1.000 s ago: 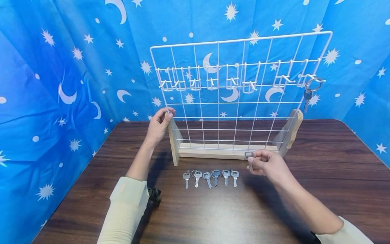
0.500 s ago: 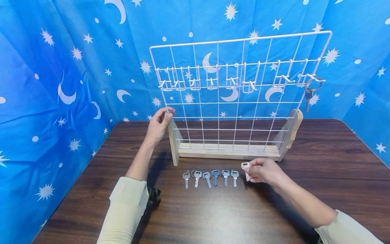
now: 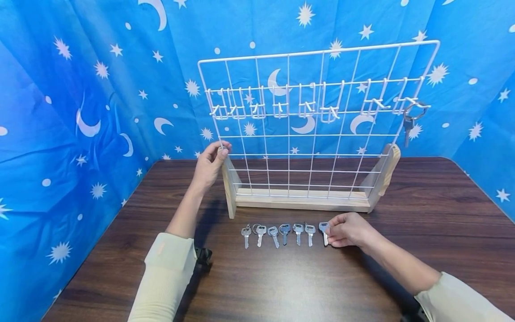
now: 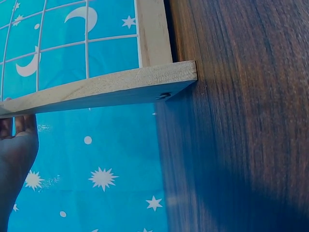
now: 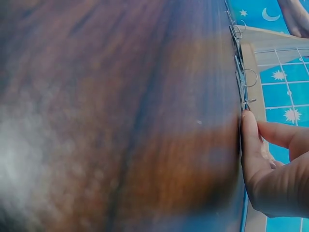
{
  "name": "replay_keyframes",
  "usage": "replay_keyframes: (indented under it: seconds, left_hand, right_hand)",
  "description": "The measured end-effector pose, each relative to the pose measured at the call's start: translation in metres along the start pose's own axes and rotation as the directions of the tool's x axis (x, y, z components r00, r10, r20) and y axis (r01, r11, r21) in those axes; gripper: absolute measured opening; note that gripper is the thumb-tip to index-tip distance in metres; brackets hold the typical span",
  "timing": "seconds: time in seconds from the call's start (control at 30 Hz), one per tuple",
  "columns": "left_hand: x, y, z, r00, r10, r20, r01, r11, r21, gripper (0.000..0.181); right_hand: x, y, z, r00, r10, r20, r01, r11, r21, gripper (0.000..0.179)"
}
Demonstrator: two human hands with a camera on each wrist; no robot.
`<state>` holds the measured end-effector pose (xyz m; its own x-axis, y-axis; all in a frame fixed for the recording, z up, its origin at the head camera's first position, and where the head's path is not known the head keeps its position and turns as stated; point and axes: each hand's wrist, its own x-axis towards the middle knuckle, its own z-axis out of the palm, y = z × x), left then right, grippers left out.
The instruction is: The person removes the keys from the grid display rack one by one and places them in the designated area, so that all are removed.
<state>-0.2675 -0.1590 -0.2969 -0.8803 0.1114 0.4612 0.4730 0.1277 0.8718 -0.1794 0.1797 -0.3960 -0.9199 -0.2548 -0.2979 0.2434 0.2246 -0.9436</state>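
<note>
A silver key (image 3: 323, 231) is low at the tabletop, at the right end of a row of keys (image 3: 285, 235). My right hand (image 3: 351, 230) pinches it by its right edge with thumb and fingers. In the right wrist view the thumb (image 5: 251, 145) lies close along the tabletop and hides most of the key. My left hand (image 3: 211, 164) grips the top of the left wooden upright (image 3: 229, 188) of a white wire grid rack (image 3: 299, 134). From the left wrist view, its fingers reach behind that upright.
White hooks (image 3: 280, 109) hang along the grid's upper part. On the far right hook a ring with a key (image 3: 408, 125) hangs. The wooden base bar (image 3: 301, 202) runs behind the key row on the brown table (image 3: 273, 286). A blue star-patterned cloth (image 3: 100, 112) stands behind.
My right hand has come down and toward me with the key, from in front of the base bar to the row's right end. The left hand has stayed on the upright.
</note>
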Motion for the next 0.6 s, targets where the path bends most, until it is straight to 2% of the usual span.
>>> replay_keyframes:
  seconds: [0.27, 0.6]
  left_hand:
    - [-0.0002, 0.0020, 0.0002, 1.000, 0.004, -0.005, -0.004, 1.000, 0.002, 0.026]
    - [-0.0010, 0.0026, 0.0004, 1.000, -0.006, 0.001, 0.006, 1.000, 0.008, 0.026]
  right_hand:
    - [0.0017, 0.0013, -0.0003, 1.000, 0.016, 0.004, -0.016, 1.000, -0.025, 0.016]
    - [0.0040, -0.0004, 0.0024, 0.999, 0.043, -0.015, -0.044, 0.992, -0.118, 0.010]
